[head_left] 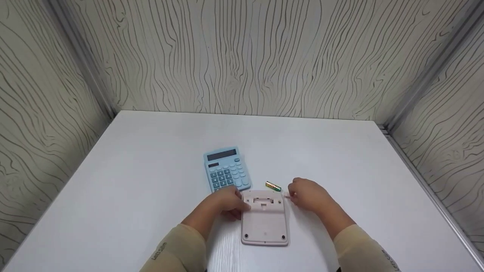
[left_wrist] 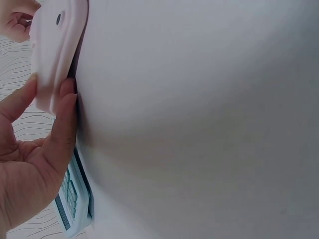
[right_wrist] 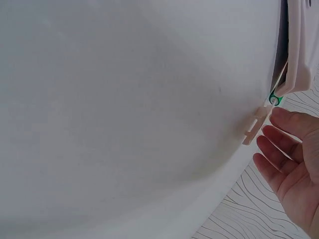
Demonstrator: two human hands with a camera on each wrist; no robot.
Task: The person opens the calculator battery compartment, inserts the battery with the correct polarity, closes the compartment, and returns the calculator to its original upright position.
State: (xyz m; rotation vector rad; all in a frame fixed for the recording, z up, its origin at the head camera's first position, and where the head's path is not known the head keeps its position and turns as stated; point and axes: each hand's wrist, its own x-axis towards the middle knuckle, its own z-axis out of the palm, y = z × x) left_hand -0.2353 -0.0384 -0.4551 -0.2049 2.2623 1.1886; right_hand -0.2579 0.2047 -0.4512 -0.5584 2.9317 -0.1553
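A pale pink calculator [head_left: 264, 223] lies face down, its back showing an uncovered battery compartment [head_left: 263, 201]. My left hand [head_left: 227, 201] grips its left edge, thumb on top and fingers below, as the left wrist view confirms. To the right, my right hand [head_left: 308, 193] pinches a small pink battery cover [right_wrist: 255, 127] at its fingertips, near the calculator's upper right corner. Just beyond the top edge is a green and gold battery [head_left: 273, 186]; only its end shows in the right wrist view. Whether anything sits in the compartment is hard to tell.
A light blue calculator [head_left: 227, 168] lies face up behind my left hand, its lower edge close to the pink one. The white table [head_left: 132, 181] meets panels with a wood-grain pattern [head_left: 242, 56] at the back and both sides.
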